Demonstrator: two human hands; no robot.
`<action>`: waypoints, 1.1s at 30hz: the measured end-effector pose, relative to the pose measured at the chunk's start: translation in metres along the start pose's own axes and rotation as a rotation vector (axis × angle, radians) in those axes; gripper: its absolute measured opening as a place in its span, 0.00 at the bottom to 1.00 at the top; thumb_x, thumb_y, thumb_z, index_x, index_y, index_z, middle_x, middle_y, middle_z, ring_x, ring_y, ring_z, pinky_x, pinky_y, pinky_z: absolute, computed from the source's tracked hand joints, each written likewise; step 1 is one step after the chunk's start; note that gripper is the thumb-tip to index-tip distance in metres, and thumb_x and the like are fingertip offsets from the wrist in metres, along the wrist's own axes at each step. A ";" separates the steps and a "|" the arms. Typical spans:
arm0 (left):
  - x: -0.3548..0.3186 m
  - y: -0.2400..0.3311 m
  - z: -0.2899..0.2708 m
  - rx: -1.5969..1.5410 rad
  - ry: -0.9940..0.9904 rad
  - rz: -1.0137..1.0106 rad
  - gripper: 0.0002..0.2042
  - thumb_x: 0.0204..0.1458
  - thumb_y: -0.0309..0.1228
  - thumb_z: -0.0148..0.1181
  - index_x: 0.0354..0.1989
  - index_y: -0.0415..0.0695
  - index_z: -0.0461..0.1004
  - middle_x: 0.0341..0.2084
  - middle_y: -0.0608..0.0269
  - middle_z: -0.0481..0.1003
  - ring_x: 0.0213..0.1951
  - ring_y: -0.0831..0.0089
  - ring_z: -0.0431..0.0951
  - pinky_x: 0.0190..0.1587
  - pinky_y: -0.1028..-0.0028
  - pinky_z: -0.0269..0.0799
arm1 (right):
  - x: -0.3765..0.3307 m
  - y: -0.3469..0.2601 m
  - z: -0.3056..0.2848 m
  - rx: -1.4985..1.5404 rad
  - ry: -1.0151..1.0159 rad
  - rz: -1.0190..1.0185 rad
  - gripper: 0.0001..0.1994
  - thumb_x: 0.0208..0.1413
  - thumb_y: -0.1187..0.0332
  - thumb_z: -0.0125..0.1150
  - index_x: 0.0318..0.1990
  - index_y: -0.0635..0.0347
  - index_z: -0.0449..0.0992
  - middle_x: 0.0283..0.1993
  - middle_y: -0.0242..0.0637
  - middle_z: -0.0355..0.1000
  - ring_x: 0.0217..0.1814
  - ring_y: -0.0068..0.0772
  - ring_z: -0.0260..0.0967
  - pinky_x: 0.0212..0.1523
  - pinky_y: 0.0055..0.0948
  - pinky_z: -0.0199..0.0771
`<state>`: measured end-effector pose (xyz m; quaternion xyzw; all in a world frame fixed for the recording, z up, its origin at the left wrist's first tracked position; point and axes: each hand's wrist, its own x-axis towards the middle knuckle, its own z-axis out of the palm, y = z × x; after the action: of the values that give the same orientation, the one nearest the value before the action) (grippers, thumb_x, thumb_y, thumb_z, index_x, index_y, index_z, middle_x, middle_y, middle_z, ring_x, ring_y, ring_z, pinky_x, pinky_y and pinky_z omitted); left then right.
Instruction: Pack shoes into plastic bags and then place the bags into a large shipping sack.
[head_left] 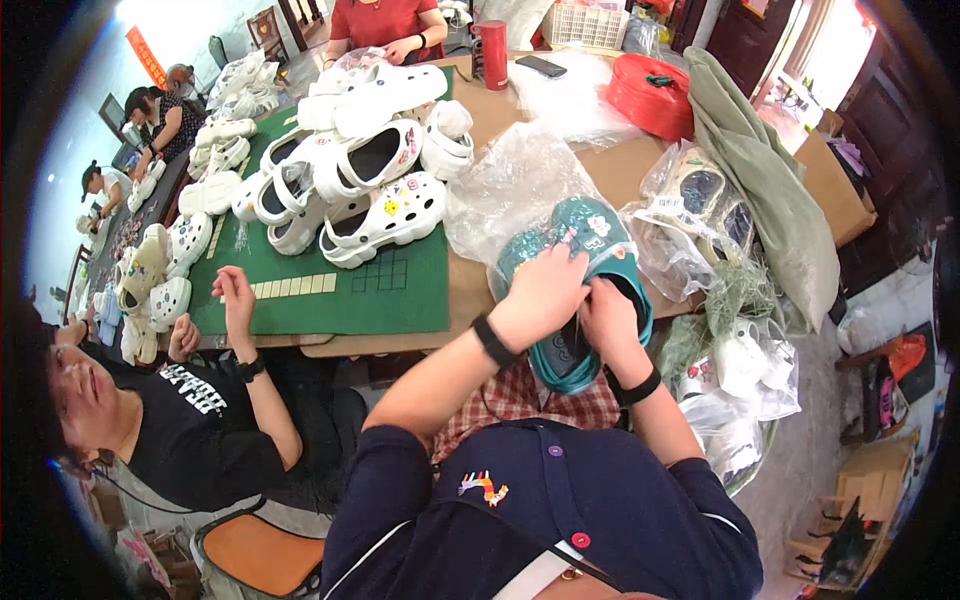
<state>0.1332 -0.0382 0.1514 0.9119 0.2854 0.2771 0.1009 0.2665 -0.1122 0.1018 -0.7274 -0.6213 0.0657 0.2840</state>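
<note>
A pair of teal clogs (590,232) with small decorations on the toes is in front of me at the table's near edge, heels toward me. Clear plastic film (515,185) covers the toe ends and spreads over the table behind them. My left hand (548,292) lies over the left clog, its fingers bent and gripping around the upper. Beside it, my right hand (611,322) is closed at the right clog's opening, with its fingertips partly hidden inside. Both hands are close together, nearly touching.
White clogs (385,215) are piled on a green mat (400,310) at left. A seated co-worker (220,410) is close on my left. Bagged shoes (700,205), a red tape roll (650,95), a phone (541,67) and a red cylinder (490,55) lie around the table's right and far side.
</note>
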 end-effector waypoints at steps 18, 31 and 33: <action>0.108 0.032 0.053 0.275 -0.460 0.055 0.10 0.45 0.28 0.54 0.33 0.43 0.81 0.35 0.54 0.79 0.38 0.60 0.80 0.34 0.64 0.76 | 0.005 -0.007 0.010 -0.042 0.042 0.078 0.12 0.53 0.60 0.53 0.35 0.59 0.75 0.28 0.50 0.74 0.31 0.53 0.73 0.31 0.45 0.73; 0.087 0.017 -0.031 -0.681 -0.797 0.492 0.34 0.42 0.48 0.64 0.54 0.37 0.67 0.47 0.41 0.71 0.48 0.46 0.73 0.50 0.60 0.68 | 0.004 0.003 0.020 -0.139 0.193 -0.186 0.13 0.50 0.63 0.55 0.41 0.60 0.72 0.32 0.50 0.74 0.37 0.51 0.72 0.35 0.46 0.72; 0.083 0.026 -0.018 -0.247 -0.528 0.229 0.25 0.44 0.44 0.64 0.46 0.38 0.73 0.44 0.43 0.73 0.44 0.48 0.75 0.45 0.60 0.72 | 0.000 -0.002 0.023 -0.120 0.145 -0.107 0.14 0.52 0.62 0.55 0.43 0.59 0.70 0.31 0.50 0.74 0.35 0.53 0.72 0.33 0.46 0.72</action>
<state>0.1917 -0.0109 0.2125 0.9594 0.1091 0.0730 0.2495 0.2545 -0.1039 0.0835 -0.7118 -0.6398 -0.0398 0.2871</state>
